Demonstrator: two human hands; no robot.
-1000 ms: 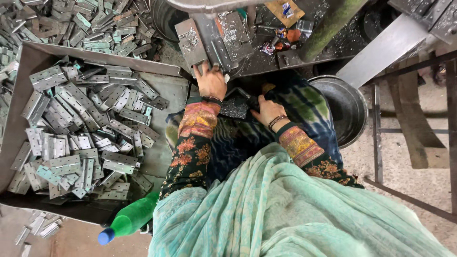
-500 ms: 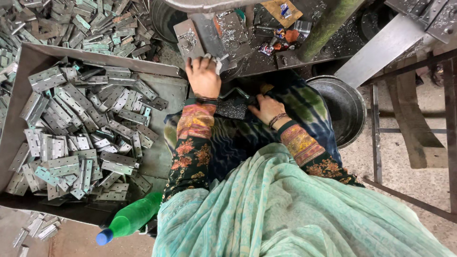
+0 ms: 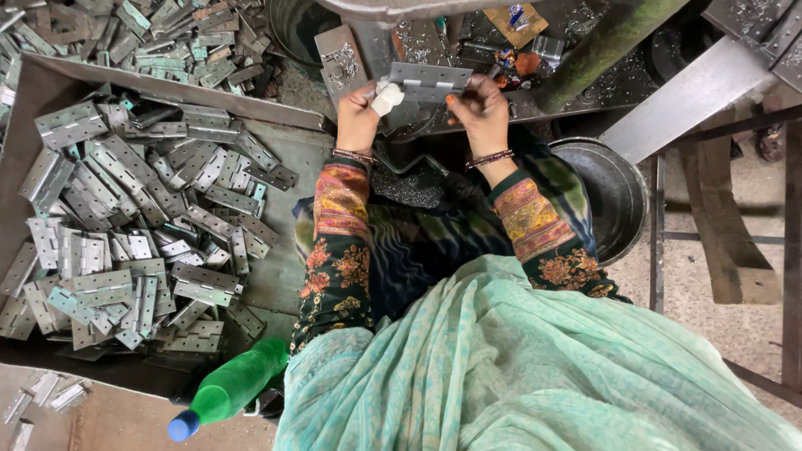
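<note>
Two hands are closed on one hinge (image 3: 428, 81), held at the far middle above the lap. Its long axis is laid left to right: the left hand (image 3: 359, 113) pinches the left end, the right hand (image 3: 478, 107) the right end. More hinges (image 3: 125, 225) are heaped in the tray (image 3: 288, 159) at left.

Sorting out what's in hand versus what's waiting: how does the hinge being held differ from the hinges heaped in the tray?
The held hinge is a single piece, lifted clear and gripped at its ends by the left hand and right hand. The tray hinges lie loose and overlapping at all angles, touched by neither hand. The held one lies level and opened flat; several in the tray are tilted. Both are grey metal with screw holes.
</note>
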